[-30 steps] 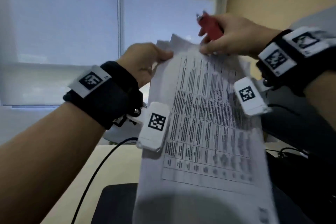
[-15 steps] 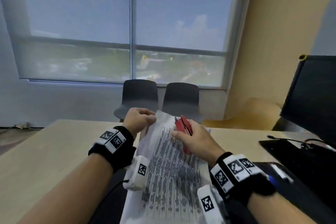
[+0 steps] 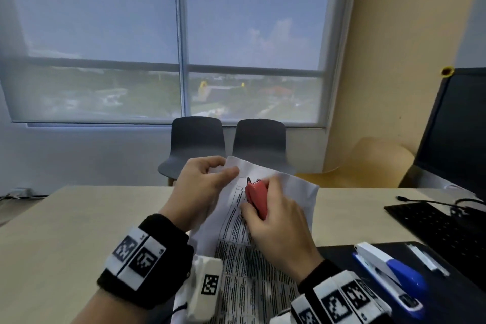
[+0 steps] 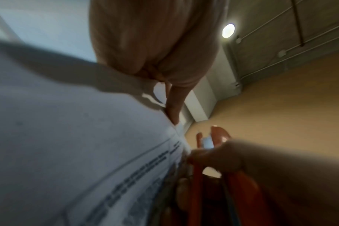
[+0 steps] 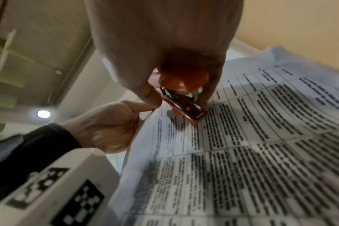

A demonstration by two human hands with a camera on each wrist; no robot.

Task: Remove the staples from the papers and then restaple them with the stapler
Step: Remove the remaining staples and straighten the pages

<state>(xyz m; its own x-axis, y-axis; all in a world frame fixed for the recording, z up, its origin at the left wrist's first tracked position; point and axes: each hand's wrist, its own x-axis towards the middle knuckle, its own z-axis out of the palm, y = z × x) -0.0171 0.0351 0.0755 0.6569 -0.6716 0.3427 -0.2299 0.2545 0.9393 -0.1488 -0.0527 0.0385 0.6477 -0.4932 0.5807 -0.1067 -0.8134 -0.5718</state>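
Note:
A stack of printed papers point(image 3: 263, 265) with dense tables is held up over the desk. My left hand point(image 3: 202, 187) pinches its top left corner between thumb and fingers, as the left wrist view shows at the papers point(image 4: 68, 137). My right hand point(image 3: 278, 226) grips a red staple remover point(image 3: 256, 197), whose metal claws point at the top corner close to my left thumb. In the right wrist view the staple remover point(image 5: 184, 105) lies against the papers point(image 5: 261, 137). A white and blue stapler point(image 3: 389, 273) lies on a dark mat at the lower right.
A beige desk point(image 3: 79, 218) spans the front. A black keyboard point(image 3: 436, 229) and a dark monitor point(image 3: 457, 126) stand at the right. Two dark chairs point(image 3: 226, 142) stand behind the desk under a large window. A white pen-like object point(image 3: 426, 259) lies beside the stapler.
Both hands and the papers have come down from face height to just above the desk. The staple remover has moved from above the papers' top edge onto the top corner.

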